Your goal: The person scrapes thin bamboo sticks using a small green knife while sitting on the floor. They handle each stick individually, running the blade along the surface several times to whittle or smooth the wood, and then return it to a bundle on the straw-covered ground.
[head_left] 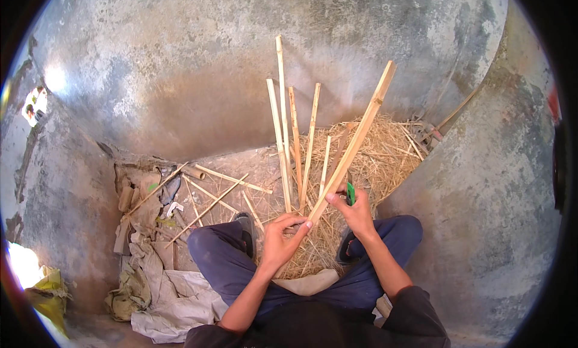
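A long, pale split bamboo strip (362, 129) slants up and away to the right in front of me. My left hand (280, 239) is closed on its near end, thumb and fingers pinching it. Farther up the strip, my right hand (356, 215) is closed around a green-handled knife (351, 193), its thumb against the bamboo. Only a little of the dark blade shows beside the strip; its edge is hidden. Beyond my hands, several narrower bamboo strips (310, 137) lean against the wall.
Shavings (385, 148) heap up between my bent legs and toward the far right. Loose sticks (208, 207) and scraps litter the floor at left, near crumpled sacking (177, 303). Stained grey walls (198, 65) stand ahead and on both sides.
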`<state>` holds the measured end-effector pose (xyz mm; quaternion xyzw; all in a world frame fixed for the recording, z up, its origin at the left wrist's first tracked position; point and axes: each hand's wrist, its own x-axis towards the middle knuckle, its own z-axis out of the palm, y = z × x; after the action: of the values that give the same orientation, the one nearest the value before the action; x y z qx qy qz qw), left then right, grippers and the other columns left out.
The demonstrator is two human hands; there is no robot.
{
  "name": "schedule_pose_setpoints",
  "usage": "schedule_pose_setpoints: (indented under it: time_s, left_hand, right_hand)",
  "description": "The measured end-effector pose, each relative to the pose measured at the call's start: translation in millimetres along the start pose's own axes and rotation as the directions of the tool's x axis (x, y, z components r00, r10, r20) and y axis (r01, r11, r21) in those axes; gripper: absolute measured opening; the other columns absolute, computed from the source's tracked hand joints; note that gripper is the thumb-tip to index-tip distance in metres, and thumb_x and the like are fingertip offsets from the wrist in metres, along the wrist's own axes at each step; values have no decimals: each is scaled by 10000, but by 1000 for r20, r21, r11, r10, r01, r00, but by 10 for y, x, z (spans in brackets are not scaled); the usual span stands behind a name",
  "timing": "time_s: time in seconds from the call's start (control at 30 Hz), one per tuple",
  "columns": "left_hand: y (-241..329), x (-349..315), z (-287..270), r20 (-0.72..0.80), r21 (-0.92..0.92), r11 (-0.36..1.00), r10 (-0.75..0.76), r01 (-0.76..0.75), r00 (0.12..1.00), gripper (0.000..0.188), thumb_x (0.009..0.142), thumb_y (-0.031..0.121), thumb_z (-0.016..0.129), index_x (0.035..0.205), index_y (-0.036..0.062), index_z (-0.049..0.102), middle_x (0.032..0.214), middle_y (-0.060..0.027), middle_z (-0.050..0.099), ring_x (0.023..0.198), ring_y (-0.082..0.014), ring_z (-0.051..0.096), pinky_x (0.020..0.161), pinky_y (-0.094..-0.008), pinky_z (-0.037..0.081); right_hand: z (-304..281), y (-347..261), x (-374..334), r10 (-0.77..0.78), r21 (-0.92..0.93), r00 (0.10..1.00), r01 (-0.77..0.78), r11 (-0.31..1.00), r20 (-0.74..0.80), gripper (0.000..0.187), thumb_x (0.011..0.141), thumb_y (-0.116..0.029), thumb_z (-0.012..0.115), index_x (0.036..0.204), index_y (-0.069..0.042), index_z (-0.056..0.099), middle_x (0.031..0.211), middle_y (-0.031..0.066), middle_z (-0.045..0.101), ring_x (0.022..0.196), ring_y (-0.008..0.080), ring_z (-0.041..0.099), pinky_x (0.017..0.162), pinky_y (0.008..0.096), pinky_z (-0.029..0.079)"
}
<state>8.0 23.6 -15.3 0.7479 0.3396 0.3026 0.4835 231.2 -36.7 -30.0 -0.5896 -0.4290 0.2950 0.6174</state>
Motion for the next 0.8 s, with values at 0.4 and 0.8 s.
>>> schedule_pose_setpoints:
  time_s: [0.4,0.8]
  left_hand:
    - [51,123,-182,187,-16,991,-127,132,974,230,963,166,851,1099,-20,836,935,-96,829,847,-100,736,786,-289,609]
    - [75,161,-116,140,-57,996,-58,66,988,227,954,166,859,1104,-2,836,1002,-79,810,862,-80,739,703,-227,591]
  right_hand:
    - [-54,112,-16,-48,-4,998,48,999,40,250,983,-255,844,1041,-13,814,710,-92,604,604,-3,423,551,231,316]
    - [-56,56,-38,-33,-12,999,34,999,16,228,977,-242,850,1058,-30,822,635,-121,520,562,-14,373,525,232,266]
